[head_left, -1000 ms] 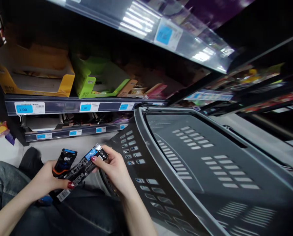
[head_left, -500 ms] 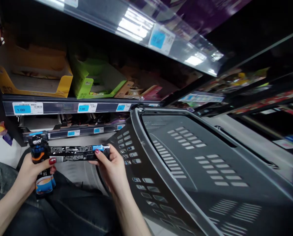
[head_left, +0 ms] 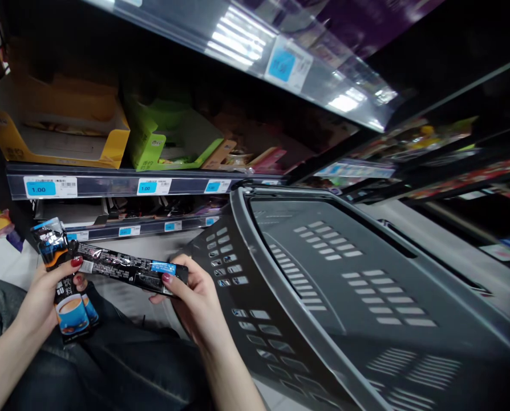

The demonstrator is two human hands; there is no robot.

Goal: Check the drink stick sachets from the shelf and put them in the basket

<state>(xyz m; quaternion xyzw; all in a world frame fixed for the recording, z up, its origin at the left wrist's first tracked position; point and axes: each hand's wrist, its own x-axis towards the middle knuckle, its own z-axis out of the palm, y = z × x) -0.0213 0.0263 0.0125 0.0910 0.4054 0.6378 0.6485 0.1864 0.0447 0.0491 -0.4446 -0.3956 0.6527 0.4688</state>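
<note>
My left hand (head_left: 45, 294) is closed round black drink sachets (head_left: 72, 313), held upright, with an orange stripe and a blue cup printed on them. At least two overlap in that grip. My right hand (head_left: 197, 297) pinches the right end of another narrow black sachet (head_left: 122, 265), whose back carries small white print, a barcode and a blue patch. Its left end reaches my left thumb and touches the upright sachets. Both hands are above my dark jeans (head_left: 130, 365). Some of my fingers are hidden behind the sachets.
A large grey shopping basket (head_left: 276, 319) stands tilted in view on my right. Ahead, a shelf edge with price tags (head_left: 52, 187) carries a yellow box (head_left: 62, 162) and a green box (head_left: 150, 151). Another shelf (head_left: 233, 43) overhangs from above. White floor tiles (head_left: 7, 262) show at left.
The sachet in my right hand has tipped, its left end higher and its right end lower. The upright sachets have leaned leftward at the top. The view has shifted slightly.
</note>
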